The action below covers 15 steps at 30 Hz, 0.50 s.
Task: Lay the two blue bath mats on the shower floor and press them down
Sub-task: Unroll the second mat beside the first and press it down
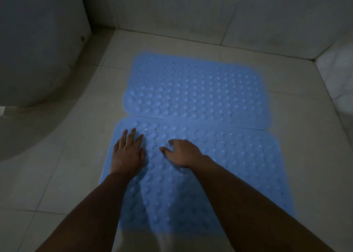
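Note:
Two light blue bath mats with raised bumps and small holes lie flat on the pale tiled shower floor (305,156). The far mat (196,87) and the near mat (238,165) meet edge to edge across the middle of the view. My left hand (128,152) rests palm down with fingers spread on the near mat's far left corner. My right hand (183,152) sits just to its right on the same mat, fingers bent with the tips touching the surface. Neither hand holds anything.
A large rounded grey fixture (38,60) bulges in from the left, close to the mats' left edges. Tiled walls (191,13) close off the back, and another wall (340,79) stands at the right. The light is dim.

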Available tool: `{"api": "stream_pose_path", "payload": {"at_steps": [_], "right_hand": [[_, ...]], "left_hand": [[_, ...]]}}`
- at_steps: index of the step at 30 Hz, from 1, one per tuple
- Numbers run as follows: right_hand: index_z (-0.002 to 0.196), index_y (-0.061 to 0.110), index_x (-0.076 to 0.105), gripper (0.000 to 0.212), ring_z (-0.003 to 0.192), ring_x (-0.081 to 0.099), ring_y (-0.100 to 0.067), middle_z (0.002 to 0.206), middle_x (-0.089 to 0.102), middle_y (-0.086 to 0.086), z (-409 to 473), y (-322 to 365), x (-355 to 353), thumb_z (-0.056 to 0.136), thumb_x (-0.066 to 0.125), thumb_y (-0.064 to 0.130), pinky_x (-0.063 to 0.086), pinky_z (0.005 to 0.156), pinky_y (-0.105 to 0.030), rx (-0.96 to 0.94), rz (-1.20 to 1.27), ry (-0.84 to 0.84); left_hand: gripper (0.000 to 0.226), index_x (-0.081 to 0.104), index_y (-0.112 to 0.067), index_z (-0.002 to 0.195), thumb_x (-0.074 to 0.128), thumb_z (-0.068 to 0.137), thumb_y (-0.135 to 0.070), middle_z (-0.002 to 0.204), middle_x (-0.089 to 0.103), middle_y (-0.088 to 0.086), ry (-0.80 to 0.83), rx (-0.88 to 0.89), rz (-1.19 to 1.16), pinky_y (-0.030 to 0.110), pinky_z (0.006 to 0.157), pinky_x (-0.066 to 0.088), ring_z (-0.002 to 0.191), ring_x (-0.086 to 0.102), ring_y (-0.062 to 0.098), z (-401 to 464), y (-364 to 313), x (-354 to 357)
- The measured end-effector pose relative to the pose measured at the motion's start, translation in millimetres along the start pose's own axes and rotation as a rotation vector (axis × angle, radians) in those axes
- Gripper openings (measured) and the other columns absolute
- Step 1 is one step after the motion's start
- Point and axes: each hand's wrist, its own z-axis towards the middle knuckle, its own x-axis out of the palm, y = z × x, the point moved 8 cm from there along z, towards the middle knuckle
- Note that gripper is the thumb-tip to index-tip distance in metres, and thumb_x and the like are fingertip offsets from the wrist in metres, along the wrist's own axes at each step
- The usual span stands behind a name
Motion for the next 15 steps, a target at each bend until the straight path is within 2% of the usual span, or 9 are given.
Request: {"api": "stream_pose_path", "payload": {"at_steps": [2, 5, 9, 11, 15], "right_hand": [[0.135, 0.024, 0.058, 0.059, 0.129, 0.055, -0.026, 0.139, 0.061, -0.003, 3, -1, -19, 0.093, 0.049, 0.066, 0.044, 0.105, -0.037, -0.012, 0.04, -0.067], [0.13, 0.025, 0.063, 0.053, 0.122, 0.06, -0.022, 0.132, 0.066, -0.001, 0, -4, -24, 0.094, 0.051, 0.062, 0.047, 0.101, -0.034, -0.039, 0.098, -0.17], [0.121, 0.023, 0.068, 0.044, 0.118, 0.061, -0.017, 0.124, 0.068, 0.003, 0, -7, -15, 0.095, 0.053, 0.055, 0.049, 0.1, -0.032, -0.129, 0.157, -0.259], [0.116, 0.023, 0.07, 0.04, 0.119, 0.059, -0.015, 0.121, 0.068, 0.004, 0, -9, -14, 0.095, 0.053, 0.053, 0.049, 0.101, -0.033, -0.162, 0.163, -0.307], [0.113, 0.023, 0.073, 0.035, 0.13, 0.05, -0.016, 0.129, 0.065, 0.0, 7, -20, -11, 0.095, 0.055, 0.048, 0.043, 0.109, -0.036, -0.167, 0.204, -0.346]], "left_hand": [[0.065, 0.053, -0.015, 0.146, 0.029, 0.093, -0.046, 0.161, 0.037, 0.014, 0.004, 0.029, -0.038, 0.059, 0.11, 0.04, 0.15, 0.029, 0.039, -2, -15, 7], [0.066, 0.046, -0.014, 0.151, 0.028, 0.096, -0.046, 0.164, 0.031, 0.013, 0.031, 0.089, -0.073, 0.058, 0.115, 0.036, 0.153, 0.022, 0.037, -7, -39, 24], [0.079, 0.013, -0.017, 0.163, 0.025, 0.1, -0.063, 0.17, 0.0, 0.009, 0.114, 0.165, 0.007, 0.054, 0.126, 0.011, 0.157, -0.008, 0.031, -14, -51, 60], [0.09, 0.004, -0.018, 0.163, 0.024, 0.096, -0.076, 0.17, -0.008, 0.01, 0.13, 0.163, 0.094, 0.055, 0.126, 0.005, 0.156, -0.013, 0.031, -17, -53, 69], [0.097, 0.003, -0.022, 0.163, 0.023, 0.091, -0.084, 0.17, -0.008, 0.011, 0.116, 0.144, 0.154, 0.057, 0.125, 0.007, 0.157, -0.011, 0.032, -20, -59, 70]]}}
